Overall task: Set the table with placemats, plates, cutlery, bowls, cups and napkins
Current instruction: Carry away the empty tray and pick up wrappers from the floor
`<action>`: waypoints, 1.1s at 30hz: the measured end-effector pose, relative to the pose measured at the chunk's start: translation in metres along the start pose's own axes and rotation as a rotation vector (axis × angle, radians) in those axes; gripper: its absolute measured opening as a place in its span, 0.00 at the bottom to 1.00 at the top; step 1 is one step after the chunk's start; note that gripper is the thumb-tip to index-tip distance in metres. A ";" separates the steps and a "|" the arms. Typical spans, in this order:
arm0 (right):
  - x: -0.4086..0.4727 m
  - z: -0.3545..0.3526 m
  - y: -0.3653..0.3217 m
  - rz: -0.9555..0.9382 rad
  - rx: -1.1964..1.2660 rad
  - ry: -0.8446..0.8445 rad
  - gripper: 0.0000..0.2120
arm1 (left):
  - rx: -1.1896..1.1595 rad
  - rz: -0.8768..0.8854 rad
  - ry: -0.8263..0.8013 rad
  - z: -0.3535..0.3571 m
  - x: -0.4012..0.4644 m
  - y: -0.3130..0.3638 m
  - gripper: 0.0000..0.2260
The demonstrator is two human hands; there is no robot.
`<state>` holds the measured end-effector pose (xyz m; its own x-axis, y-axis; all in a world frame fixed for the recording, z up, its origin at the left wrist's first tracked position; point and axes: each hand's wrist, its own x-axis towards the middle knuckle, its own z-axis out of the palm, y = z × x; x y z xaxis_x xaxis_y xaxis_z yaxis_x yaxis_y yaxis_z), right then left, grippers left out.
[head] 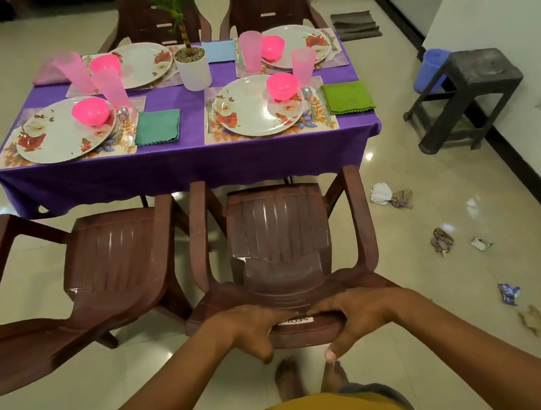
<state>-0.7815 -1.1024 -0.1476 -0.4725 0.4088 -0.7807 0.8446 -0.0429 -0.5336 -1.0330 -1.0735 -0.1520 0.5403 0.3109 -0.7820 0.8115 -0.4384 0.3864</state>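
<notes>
My left hand (249, 328) and my right hand (359, 313) both grip the top of the backrest of a brown plastic chair (280, 238) facing the table. The table, under a purple cloth (181, 165), carries several place settings. Each has a floral placemat (215, 136), a floral plate (250, 118), a pink bowl (282, 85) on the plate, a pink cup (303, 62) and cutlery (308, 100). A green napkin (347, 97) lies at the near right, a teal napkin (157, 126) in the near middle, a blue napkin (218, 50) at the back.
A second brown chair (106, 271) stands to the left, and two more stand behind the table. A potted plant (192, 63) sits mid-table. A dark stool (467, 92) with a blue container (430, 70) is at the right. Paper scraps (442, 240) litter the floor.
</notes>
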 end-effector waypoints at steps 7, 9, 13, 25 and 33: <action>-0.002 0.012 -0.002 -0.010 -0.122 0.085 0.39 | 0.029 -0.002 -0.044 0.004 -0.003 0.005 0.47; -0.003 0.018 -0.001 -0.015 -0.125 0.082 0.40 | 0.042 0.006 -0.056 0.009 -0.004 0.007 0.47; -0.004 0.028 0.000 -0.034 -0.151 0.092 0.41 | 0.052 0.012 -0.071 0.018 -0.008 0.008 0.46; -0.019 0.034 0.008 -0.115 0.051 0.248 0.30 | -0.441 0.128 0.022 0.016 -0.009 0.013 0.35; -0.043 0.033 0.041 -0.033 0.339 0.759 0.09 | -0.735 0.177 0.560 0.011 0.020 0.067 0.11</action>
<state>-0.7351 -1.1520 -0.1468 -0.0950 0.9133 -0.3961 0.6541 -0.2427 -0.7164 -0.9698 -1.1056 -0.1471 0.5425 0.7347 -0.4074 0.5413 0.0651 0.8383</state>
